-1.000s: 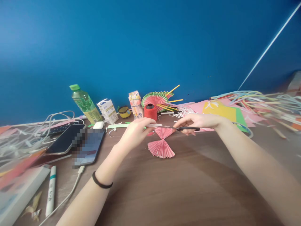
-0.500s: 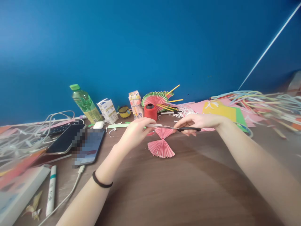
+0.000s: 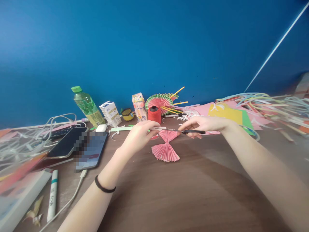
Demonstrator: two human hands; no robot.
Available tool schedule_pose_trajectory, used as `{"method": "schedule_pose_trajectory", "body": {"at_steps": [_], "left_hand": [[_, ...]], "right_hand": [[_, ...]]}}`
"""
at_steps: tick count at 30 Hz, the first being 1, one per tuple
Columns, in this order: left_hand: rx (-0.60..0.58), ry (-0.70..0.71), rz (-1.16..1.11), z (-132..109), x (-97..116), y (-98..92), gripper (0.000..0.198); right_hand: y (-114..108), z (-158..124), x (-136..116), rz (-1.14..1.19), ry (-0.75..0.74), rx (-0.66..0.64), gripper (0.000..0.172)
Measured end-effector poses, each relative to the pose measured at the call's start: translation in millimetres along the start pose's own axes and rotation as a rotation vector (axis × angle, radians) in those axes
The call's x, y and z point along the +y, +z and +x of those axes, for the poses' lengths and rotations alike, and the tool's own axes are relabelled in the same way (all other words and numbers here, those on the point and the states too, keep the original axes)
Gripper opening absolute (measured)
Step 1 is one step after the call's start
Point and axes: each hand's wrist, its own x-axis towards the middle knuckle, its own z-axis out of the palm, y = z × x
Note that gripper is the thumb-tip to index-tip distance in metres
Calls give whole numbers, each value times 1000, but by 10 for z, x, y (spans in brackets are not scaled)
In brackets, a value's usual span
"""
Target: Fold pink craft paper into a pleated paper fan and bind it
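My right hand (image 3: 196, 126) is closed round black-handled scissors (image 3: 193, 131), whose thin blades point left toward my other hand. My left hand (image 3: 143, 132) is closed in a pinch on a small pale paper strip at the blade tips; its exact shape is mostly hidden by the fingers. Below the blades lies a pink pleated paper fan (image 3: 166, 152), pinched narrow at its middle like a bow. Its upper part passes behind the scissors. A red thread spool (image 3: 154, 116) stands just behind my left hand.
Along the blue wall stand a green-capped bottle (image 3: 88, 108), a white carton (image 3: 110, 114) and a watermelon-coloured paper fan (image 3: 158, 100). Phones (image 3: 93, 151) and cables lie left. Coloured paper sheets (image 3: 224, 113) and a heap of strips (image 3: 270, 103) lie right.
The scissors and my right hand have shifted very slightly left. The pale strip shows a little less at the blade tips. My left hand and the pink fan stay in place.
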Motion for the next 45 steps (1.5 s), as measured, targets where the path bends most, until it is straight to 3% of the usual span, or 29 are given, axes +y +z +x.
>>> {"method": "schedule_pose_trajectory", "body": {"at_steps": [29,45], "left_hand": [[18,45,28,10,-16,-4,16],[24,56,40,12,-16,-5,14]], "right_hand": [[-18,-10,22,-8,5,2,50],[-14,2,22,14,-20,19,43]]}}
